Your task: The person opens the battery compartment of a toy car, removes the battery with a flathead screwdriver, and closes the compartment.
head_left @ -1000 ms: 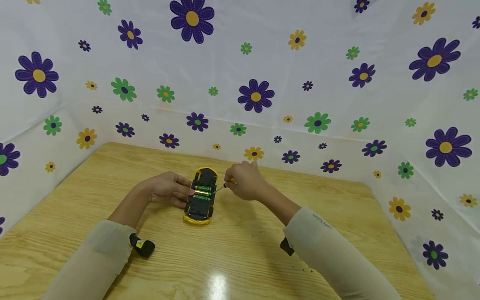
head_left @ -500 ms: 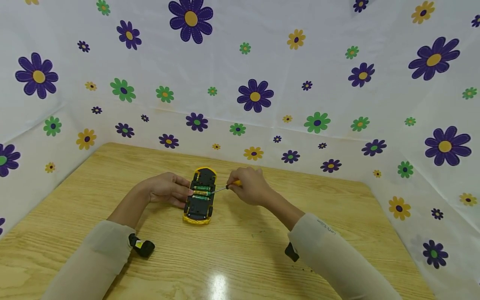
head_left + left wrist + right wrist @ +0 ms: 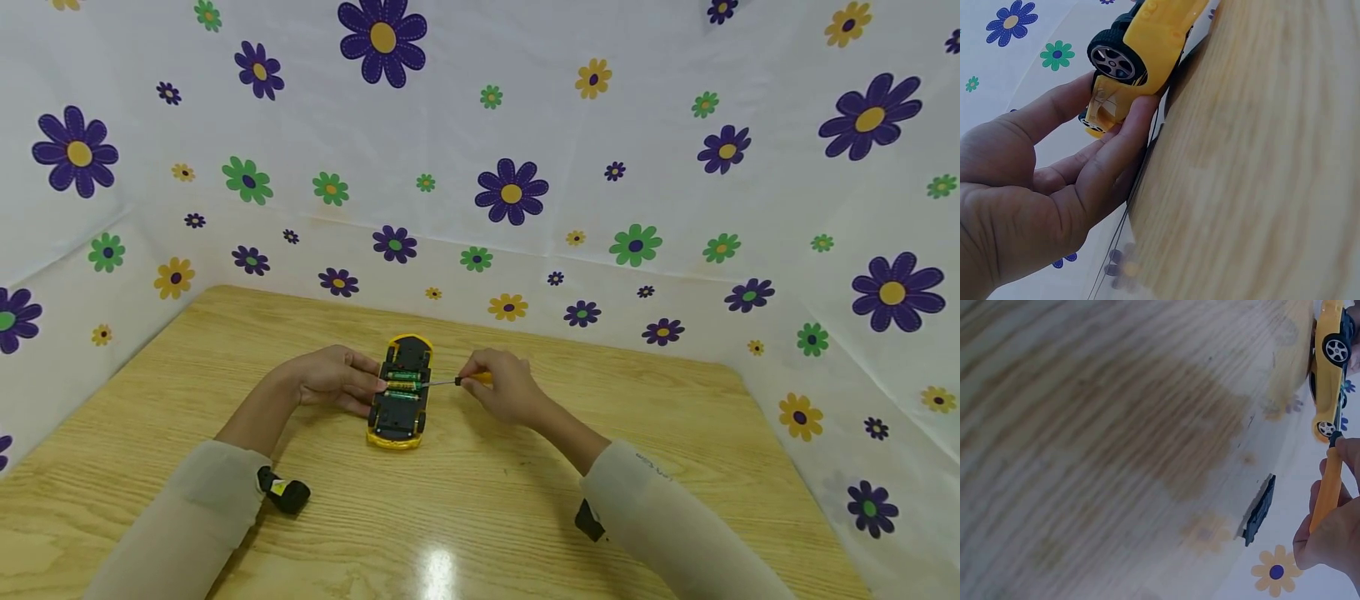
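Observation:
A yellow toy car [image 3: 397, 415] lies wheels up, its black underside showing and several green-and-gold batteries [image 3: 405, 387] side by side in its uncovered compartment. My left hand [image 3: 336, 381] grips the car along its left side, and in the left wrist view the fingers [image 3: 1130, 134] and thumb hold the yellow body near a wheel. From the right, my right hand [image 3: 504, 390] holds a screwdriver [image 3: 1327, 487] by its orange handle. Its thin metal shaft [image 3: 441, 384] points left and reaches the right end of the middle battery, lying nearly level.
A small flat black plastic piece [image 3: 1259, 511] lies on the table in the right wrist view. The wooden table [image 3: 360, 533] ends at a white flowered cloth [image 3: 420, 150] behind and at both sides. Black wrist cameras [image 3: 288, 493] hang below the sleeves.
My right hand has moved right and toward me, lowering the screwdriver's handle so its shaft lies flatter. Its tip stays at the batteries. The left hand and car keep their place.

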`<state>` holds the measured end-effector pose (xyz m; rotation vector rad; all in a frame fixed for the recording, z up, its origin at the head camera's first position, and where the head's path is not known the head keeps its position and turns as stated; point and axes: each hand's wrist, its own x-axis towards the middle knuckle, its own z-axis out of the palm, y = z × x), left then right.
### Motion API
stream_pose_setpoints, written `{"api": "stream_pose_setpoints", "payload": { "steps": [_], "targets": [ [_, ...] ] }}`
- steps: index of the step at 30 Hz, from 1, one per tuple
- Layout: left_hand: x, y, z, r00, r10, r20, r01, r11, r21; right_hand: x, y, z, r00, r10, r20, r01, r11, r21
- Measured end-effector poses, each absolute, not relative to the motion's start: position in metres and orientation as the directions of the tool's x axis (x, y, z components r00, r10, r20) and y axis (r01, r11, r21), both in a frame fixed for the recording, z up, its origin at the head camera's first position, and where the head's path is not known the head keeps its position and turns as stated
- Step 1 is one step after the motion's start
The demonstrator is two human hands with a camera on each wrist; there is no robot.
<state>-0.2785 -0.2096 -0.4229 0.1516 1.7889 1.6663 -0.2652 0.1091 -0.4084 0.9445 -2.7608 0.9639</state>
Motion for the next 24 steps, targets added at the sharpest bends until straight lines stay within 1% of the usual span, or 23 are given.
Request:
{"api": "stream_pose_setpoints", "payload": {
  "steps": [7,11,18,24],
  "targets": [
    [-0.2788,-0.2087,-0.4245,-0.755,0.523,-0.395,-0.368,0.161,0.916,-0.2655,0.1141,-0.4157,-0.827,-0.529,0.190,-0.502,0.541,-0.674],
    [-0.2788,-0.2080,-0.4231,-0.751,0.529,-0.394,-0.367,0.161,0.916,-0.2663,0.1158,-0.4181,-0.827,-0.537,0.167,-0.479,0.514,-0.712],
    [-0.2793,-0.2094,-0.4229,-0.760,0.519,-0.391,-0.358,0.168,0.918,-0.2661,0.1160,-0.4158,-0.828,-0.539,0.156,-0.478,0.531,-0.700],
    [-0.2784,-0.2090,-0.4227,-0.769,0.503,-0.394,-0.364,0.162,0.917,-0.2657,0.1162,-0.4084,-0.807,-0.567,0.168,-0.518,0.541,-0.662]
  ]
}}
